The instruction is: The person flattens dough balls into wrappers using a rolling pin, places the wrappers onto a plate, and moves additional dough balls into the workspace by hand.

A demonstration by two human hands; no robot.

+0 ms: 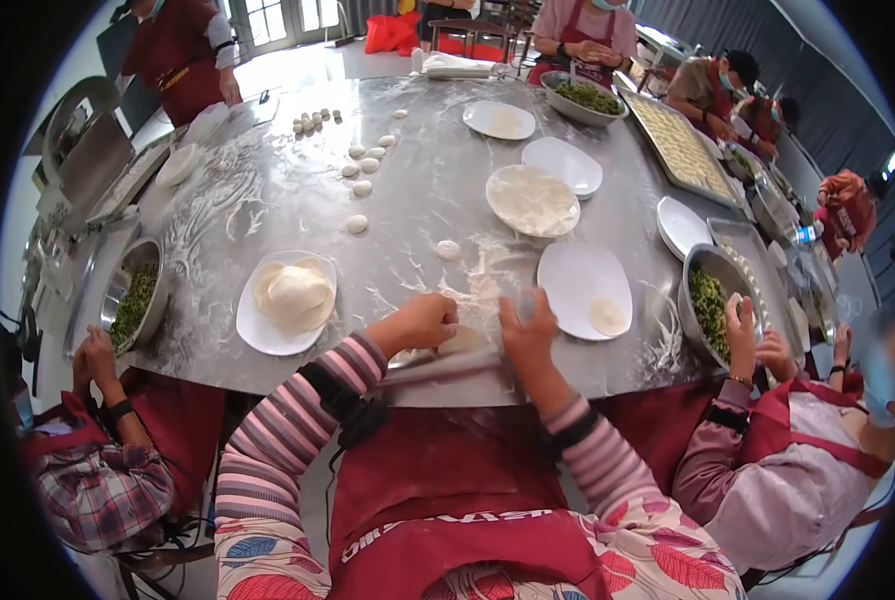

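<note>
My left hand point(425, 324) is closed, its fingertips at the edge of a round dough wrapper point(462, 343) on the floury metal table. Motion smears a rolling pin point(438, 372), which lies crosswise between me and the wrapper. Its right end meets the heel of my right hand point(530, 328). That hand's fingers point up and apart, slightly blurred, and are not wrapped round the pin. A flattened dough piece point(449, 250) lies just beyond my hands. Left of them, a white plate point(251, 325) bears a stack of wrappers point(295, 296); right of them, another plate point(568, 275) carries one wrapper point(608, 316).
Several dough pieces point(357, 224) trail toward the table's far side. A plate of flour point(533, 201) stands ahead. Bowls of green filling point(146, 300) point(708, 300) stand at both sides. A tray of dumplings point(683, 145) is at far right. Co-workers sit close on both sides.
</note>
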